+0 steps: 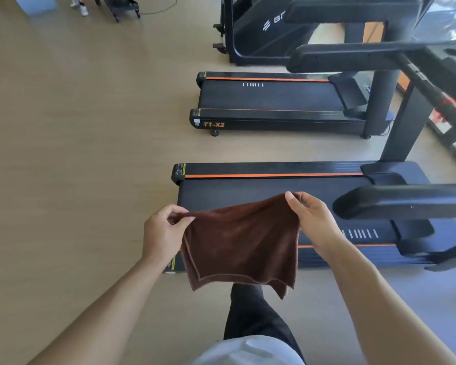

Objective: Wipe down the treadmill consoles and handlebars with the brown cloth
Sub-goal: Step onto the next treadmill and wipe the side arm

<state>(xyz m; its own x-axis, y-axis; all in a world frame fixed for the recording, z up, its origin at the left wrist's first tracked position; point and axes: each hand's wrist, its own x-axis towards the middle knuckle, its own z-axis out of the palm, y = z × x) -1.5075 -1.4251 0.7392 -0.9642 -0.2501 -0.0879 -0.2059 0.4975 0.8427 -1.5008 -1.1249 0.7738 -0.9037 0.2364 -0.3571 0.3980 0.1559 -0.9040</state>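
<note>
A brown cloth (244, 243) hangs folded in front of me, stretched between both hands. My left hand (161, 233) pinches its upper left corner and my right hand (313, 222) pinches its upper right corner. Behind the cloth lies the near treadmill (274, 177), black with orange stripes. Its near handlebar (406, 202) juts in from the right, just right of my right hand and apart from it. A second treadmill (271, 101), marked TT-X2, stands farther back with its handlebar (366, 56) above it. The consoles lie at the right edge, mostly cut off.
A third black machine (263, 27) stands at the back. Light wooden floor (77, 140) spreads to the left. My dark trouser leg (250, 312) shows below the cloth. Another person's feet (79, 5) and a black wheeled stand (119, 6) are at the top left.
</note>
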